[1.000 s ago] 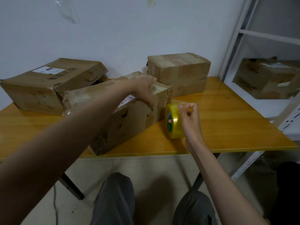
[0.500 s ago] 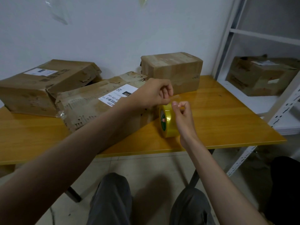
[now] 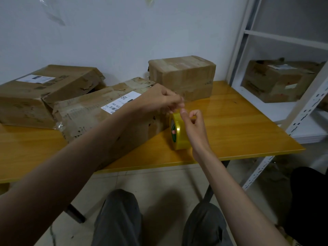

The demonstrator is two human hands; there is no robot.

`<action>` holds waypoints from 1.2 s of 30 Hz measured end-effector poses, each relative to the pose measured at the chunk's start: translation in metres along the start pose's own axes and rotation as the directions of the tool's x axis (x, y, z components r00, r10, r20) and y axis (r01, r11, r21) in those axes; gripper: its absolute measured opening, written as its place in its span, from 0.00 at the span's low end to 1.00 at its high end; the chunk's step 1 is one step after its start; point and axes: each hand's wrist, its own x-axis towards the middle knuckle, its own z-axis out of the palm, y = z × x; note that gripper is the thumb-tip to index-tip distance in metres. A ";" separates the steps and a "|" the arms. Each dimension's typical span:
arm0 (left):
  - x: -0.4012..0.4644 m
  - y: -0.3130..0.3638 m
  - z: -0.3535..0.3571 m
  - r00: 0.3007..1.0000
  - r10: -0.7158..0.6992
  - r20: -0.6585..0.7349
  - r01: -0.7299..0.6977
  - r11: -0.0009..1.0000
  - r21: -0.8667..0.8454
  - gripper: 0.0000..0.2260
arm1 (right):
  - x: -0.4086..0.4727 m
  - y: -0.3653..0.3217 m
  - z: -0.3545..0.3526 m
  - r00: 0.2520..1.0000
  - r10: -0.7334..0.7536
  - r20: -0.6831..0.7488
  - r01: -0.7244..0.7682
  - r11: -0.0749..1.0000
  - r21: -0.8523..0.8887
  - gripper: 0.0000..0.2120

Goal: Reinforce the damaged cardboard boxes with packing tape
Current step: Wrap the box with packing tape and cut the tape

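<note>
Head cam, left to right: torn cardboard box (image 3: 44, 93) far left on the table (image 3: 239, 125), then the box with the label (image 3: 99, 112) mid-table. Left hand (image 3: 159, 100) pinches at the tape end above the yellow tape roll (image 3: 179, 134), which stands on edge; right hand (image 3: 193, 125) curls on the roll, grip narrow. Third box (image 3: 182, 75) sits far behind.

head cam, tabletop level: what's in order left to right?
Left box → labelled middle box → left hand → tape roll → right hand → shelf unit holding another box.
</note>
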 end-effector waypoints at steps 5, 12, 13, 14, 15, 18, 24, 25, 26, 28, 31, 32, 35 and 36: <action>0.000 -0.003 0.005 0.995 0.081 -0.065 -0.073 0.989 0.129 0.06 | 0.002 -0.001 0.001 0.999 -0.048 -0.006 0.048 0.998 -0.033 0.14; 0.001 -0.004 0.005 0.974 0.040 -0.221 -0.031 0.999 0.045 0.03 | -0.007 0.010 -0.003 0.999 -0.002 0.042 0.002 1.000 0.004 0.13; 0.001 -0.003 0.004 0.977 0.039 -0.208 -0.026 0.998 0.063 0.03 | -0.009 0.010 -0.003 0.999 -0.023 0.034 0.024 1.000 -0.013 0.16; 0.002 -0.002 0.005 0.981 0.034 -0.193 -0.020 0.997 0.075 0.04 | -0.011 0.010 -0.003 0.999 -0.037 0.032 0.038 0.999 -0.015 0.21; 0.002 -0.002 0.006 0.983 0.021 -0.180 -0.009 0.998 0.068 0.05 | -0.012 0.011 -0.003 0.998 -0.046 0.035 0.047 0.999 -0.008 0.25; 0.000 -0.003 0.013 0.985 -0.023 -0.168 0.021 1.000 -0.012 0.06 | -0.012 0.013 -0.004 0.999 -0.037 0.038 0.036 0.999 0.010 0.29; 0.002 -0.003 0.017 0.976 -0.130 -0.174 0.125 0.991 -0.040 0.05 | -0.014 0.019 -0.004 0.997 -0.063 0.036 0.063 0.998 0.010 0.30; 0.002 -0.001 0.018 0.974 -0.144 -0.173 0.140 0.990 -0.034 0.04 | -0.013 0.022 -0.004 0.998 -0.059 0.030 0.058 0.998 0.014 0.30; 0.003 0.000 0.019 0.972 -0.162 -0.170 0.159 0.987 -0.027 0.04 | -0.013 0.023 -0.004 0.998 -0.057 0.024 0.057 0.998 0.018 0.30; 0.005 0.002 0.021 0.966 -0.198 -0.165 0.200 0.980 -0.001 0.05 | -0.013 0.025 -0.004 0.998 -0.058 0.017 0.057 0.998 0.027 0.29; 0.008 -0.002 0.023 0.957 -0.238 -0.167 0.248 0.968 0.043 0.05 | -0.013 0.028 -0.004 0.997 -0.072 0.018 0.072 0.997 0.017 0.29; 0.009 -0.004 0.024 0.954 -0.246 -0.169 0.258 0.965 0.055 0.05 | -0.013 0.029 -0.004 0.997 -0.069 0.018 0.068 0.997 0.021 0.29; 0.011 -0.004 0.027 0.946 -0.260 -0.192 0.282 0.955 0.096 0.04 | -0.014 0.032 -0.005 0.999 -0.050 0.009 0.049 0.998 0.030 0.28; 0.011 -0.001 0.028 0.945 -0.259 -0.200 0.285 0.951 0.120 0.05 | -0.016 0.030 -0.005 0.999 -0.050 0.005 0.050 0.998 0.034 0.28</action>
